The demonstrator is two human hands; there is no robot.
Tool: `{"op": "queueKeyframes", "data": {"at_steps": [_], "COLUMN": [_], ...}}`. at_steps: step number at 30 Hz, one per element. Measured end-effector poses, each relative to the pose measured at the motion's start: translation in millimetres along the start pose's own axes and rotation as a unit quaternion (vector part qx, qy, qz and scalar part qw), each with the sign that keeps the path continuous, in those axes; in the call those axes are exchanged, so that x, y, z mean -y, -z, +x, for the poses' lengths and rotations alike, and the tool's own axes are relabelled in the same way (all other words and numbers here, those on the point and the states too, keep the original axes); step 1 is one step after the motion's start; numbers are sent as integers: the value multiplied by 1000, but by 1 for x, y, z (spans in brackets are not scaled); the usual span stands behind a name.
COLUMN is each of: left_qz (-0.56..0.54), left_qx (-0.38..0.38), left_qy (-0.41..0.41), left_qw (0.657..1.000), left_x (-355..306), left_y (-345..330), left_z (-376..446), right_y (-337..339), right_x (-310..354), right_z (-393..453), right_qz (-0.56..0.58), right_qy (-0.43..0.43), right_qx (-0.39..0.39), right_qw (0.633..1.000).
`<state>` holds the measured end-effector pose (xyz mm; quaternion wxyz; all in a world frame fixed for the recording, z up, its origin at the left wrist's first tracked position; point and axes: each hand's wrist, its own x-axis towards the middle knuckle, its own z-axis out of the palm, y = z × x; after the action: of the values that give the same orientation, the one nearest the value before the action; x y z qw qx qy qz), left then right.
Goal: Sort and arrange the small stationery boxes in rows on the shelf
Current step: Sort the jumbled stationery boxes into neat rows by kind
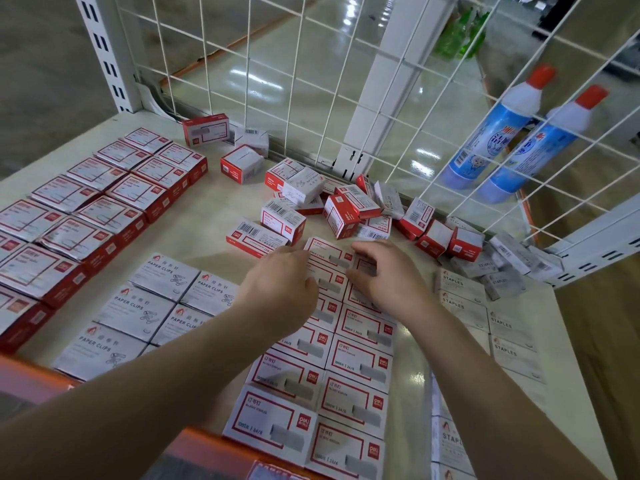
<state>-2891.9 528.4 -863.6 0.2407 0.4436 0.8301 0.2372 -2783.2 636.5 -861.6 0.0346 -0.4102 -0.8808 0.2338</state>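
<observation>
The flat cream-coloured metal shelf (214, 209) carried small cardboard boxes. Taking the loose heap of red-and-white boxes (332, 206) at the back wire grille as landmark: left of it lay two rows of larger red-bordered boxes (104, 209); in front of it ran two rows of flat red-and-white staple boxes (346, 368); left of those sat white paper-clip boxes (138, 313). Right of the heap, grey-white boxes marked STAPLES (498, 320) lay partly in a row, partly scattered.

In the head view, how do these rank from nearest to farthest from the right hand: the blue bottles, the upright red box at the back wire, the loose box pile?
From the right hand:
1. Loose box pile, just behind it.
2. Blue bottles, right, beyond the wire.
3. Upright red box, back left.
</observation>
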Motion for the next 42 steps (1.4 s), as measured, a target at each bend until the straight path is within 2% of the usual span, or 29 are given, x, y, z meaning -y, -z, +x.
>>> {"op": "queueKeyframes", "data": {"at_steps": [3,9,16,22,28,32,36,42], "left_qz": [31,151,140,96,48,-48,-103,-105], "left_qx": [-5,52,58,38,-11,-32,-51,-36], "left_qy": [-28,-93,-96,-104,-118,-60,-35,-91], "left_qw": [999,983,984,989,992,997,993,990], "left_x": [2,3,5,5,1,-5,-6,-7], "left_y": [4,7,10,12,7,8,11,18], "left_z": [-4,-1,0,-7,-21,-27,-30,-38], "right_y": [0,6,-3,-3,14,28,37,35], "right_x": [3,14,20,19,14,8,3,5], "right_z": [2,21,41,38,16,-9,-34,-54], "right_qz": [17,24,-21,1,71,111,150,131], "right_qy": [-35,-48,-81,-80,-63,-48,-19,16], "right_qx": [-58,-139,-163,-168,-168,-158,-106,-24], "right_qw": [998,989,983,983,981,980,983,991]}}
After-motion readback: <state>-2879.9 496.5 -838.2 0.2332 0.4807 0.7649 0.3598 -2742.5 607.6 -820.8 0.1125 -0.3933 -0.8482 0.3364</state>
